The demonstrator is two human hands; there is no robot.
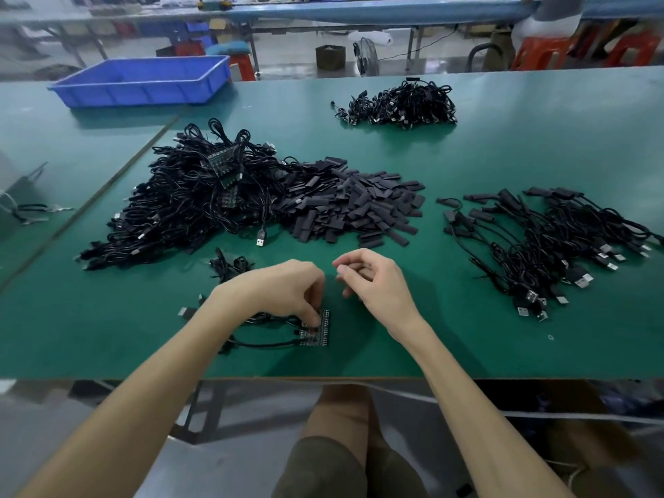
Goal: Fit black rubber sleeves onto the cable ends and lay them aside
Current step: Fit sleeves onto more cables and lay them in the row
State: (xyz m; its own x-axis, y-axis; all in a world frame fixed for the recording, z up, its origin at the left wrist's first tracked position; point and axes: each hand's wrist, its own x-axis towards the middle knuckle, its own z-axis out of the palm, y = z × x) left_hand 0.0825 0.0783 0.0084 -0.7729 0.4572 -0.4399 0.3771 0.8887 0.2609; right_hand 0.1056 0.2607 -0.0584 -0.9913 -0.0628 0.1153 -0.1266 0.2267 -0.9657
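The left hand (284, 289) bends down onto a small panel of circuit boards (317, 328) lying at the near edge of the table (503, 156), its fingertips pinching the panel's upper part, with short black cables running off the panel to the left. Just beside it, apart from the panel, the right hand (370, 278) hovers with fingers loosely curled and nothing visible between them, so no sleeve appears to be in hand yet. A small knot of cables (230, 264) lies just behind the left wrist. Farther out sits the supply: a large tangled heap of cables (179, 206) with more board panels in it, and touching its right side a broad pile of black rubber sleeves (359, 206). On the right, well apart, lies a loose spread of finished cables (539, 246), sleeves on one end and USB plugs on the other; a tighter bundle (399, 102) sits farther back, whether sleeved I cannot tell. Judging by the piles, a fair share is done but the larger part is left, since the unsleeved heap outweighs the finished spread. The table is covered in green matting, with a blue tray (140, 93) at its far left corner. Beyond are another long bench (359, 10), red stools (539, 52) and a floor fan (368, 55).
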